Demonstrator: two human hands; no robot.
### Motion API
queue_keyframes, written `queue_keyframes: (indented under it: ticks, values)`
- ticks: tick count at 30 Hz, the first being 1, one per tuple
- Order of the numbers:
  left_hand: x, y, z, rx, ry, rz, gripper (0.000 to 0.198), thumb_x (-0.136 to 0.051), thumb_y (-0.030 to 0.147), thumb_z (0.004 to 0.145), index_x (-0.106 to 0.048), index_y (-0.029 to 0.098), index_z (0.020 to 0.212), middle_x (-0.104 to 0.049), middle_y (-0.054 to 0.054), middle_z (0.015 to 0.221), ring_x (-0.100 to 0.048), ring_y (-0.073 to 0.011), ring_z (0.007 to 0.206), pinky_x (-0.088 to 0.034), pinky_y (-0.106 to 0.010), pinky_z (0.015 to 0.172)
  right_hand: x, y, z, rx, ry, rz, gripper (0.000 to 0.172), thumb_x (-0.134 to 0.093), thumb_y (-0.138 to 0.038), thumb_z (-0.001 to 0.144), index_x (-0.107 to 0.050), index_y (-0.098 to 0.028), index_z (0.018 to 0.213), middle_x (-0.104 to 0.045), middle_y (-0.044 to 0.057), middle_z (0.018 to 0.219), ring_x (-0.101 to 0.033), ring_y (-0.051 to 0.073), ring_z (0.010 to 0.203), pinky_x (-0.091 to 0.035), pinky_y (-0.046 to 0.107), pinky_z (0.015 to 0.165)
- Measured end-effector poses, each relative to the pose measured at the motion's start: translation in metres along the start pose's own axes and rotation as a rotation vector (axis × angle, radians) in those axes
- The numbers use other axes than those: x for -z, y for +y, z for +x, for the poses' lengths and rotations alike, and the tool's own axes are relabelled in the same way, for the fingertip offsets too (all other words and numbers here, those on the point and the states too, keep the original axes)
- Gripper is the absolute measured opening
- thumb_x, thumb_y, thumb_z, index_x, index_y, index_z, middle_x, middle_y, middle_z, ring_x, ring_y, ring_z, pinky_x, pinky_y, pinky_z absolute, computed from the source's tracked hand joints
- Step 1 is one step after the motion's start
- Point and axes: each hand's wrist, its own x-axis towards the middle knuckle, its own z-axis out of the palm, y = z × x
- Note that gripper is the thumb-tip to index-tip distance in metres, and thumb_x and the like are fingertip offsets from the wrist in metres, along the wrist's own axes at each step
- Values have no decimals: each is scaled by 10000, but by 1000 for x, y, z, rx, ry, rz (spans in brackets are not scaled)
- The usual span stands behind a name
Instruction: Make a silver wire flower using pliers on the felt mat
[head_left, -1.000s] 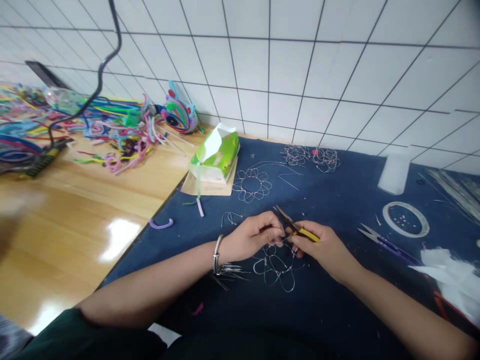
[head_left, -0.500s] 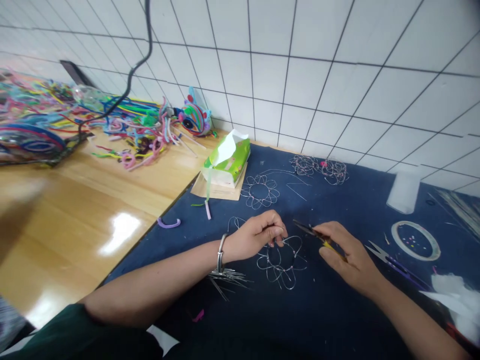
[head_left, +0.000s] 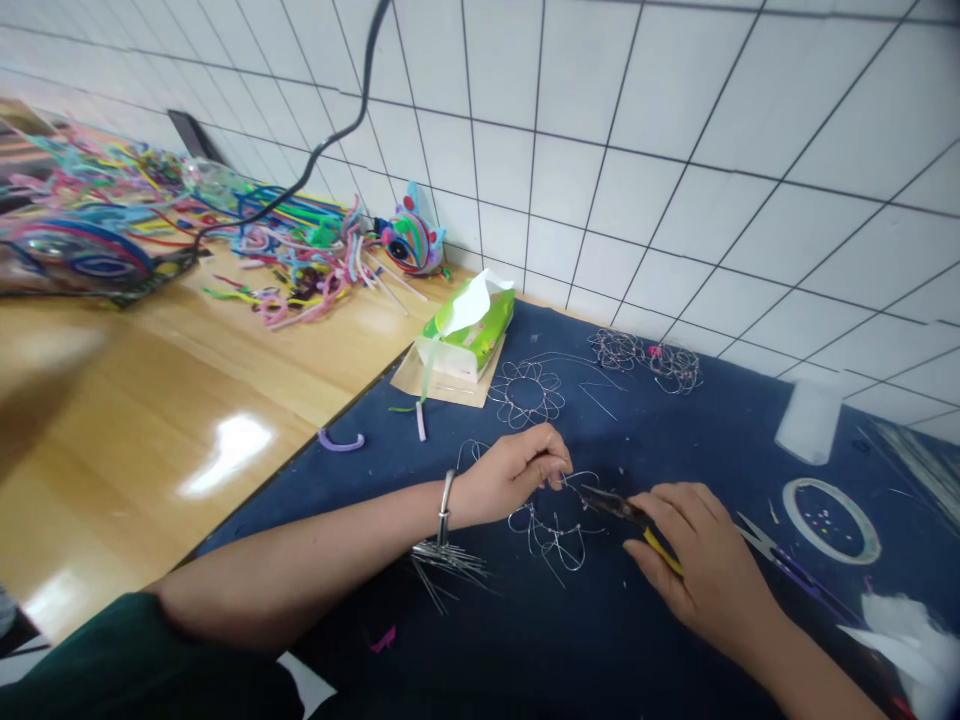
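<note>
My left hand is closed in a pinch on the upper edge of a flower-shaped ring of thin silver wire, which has loops all round and small pinkish beads. In my right hand is a pair of pliers with dark narrow jaws and yellow handles. Their tips reach the ring's upper right side, close to my left fingertips; whether they grip the wire I cannot tell. Behind my left hand lies a second wire flower. A bundle of cut wires rests below my left wrist.
A green tissue pack stands on brown card at the back. Tangled wire flowers lie by the tiled wall. To the right are a white ring-shaped dish rim around tiny beads and purple-handled scissors. Colourful pipe cleaners cover the wooden table's back left.
The pliers have moved left and down, from beside the wire flower to its upper right edge. My left hand keeps its pinch. The camera view has shifted slightly.
</note>
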Motion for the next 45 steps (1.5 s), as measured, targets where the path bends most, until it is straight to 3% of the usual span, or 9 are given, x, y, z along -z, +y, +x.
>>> queue_keyframes:
  ticks: [8,28,45]
  values:
    - [0,4,-2,-56,-35,101,146,-374,183,901,-512,138,894,-583,-34,789,-563,-88,687,-468,-243,651,-2,-5,0,31,33,-146,327,-527,-360,799,-544,-157,1056,-534,111,965,-467,241,901,-387,404,767]
    - [4,9,-2,-181,-192,198,145,-360,142,893,-503,148,918,-592,-43,857,-565,-91,712,-469,-247,682,-2,-3,0,133,10,-138,286,-527,-326,806,-550,-158,1037,-560,93,886,-490,195,795,-405,354,700]
    - [3,8,0,-101,-176,3,128,-379,160,895,-505,136,902,-592,-57,863,-575,-80,683,-494,-235,647,-2,-3,-1,147,76,-164,339,-561,-318,781,-520,-149,1072,-542,100,921,-477,220,852,-409,389,736]
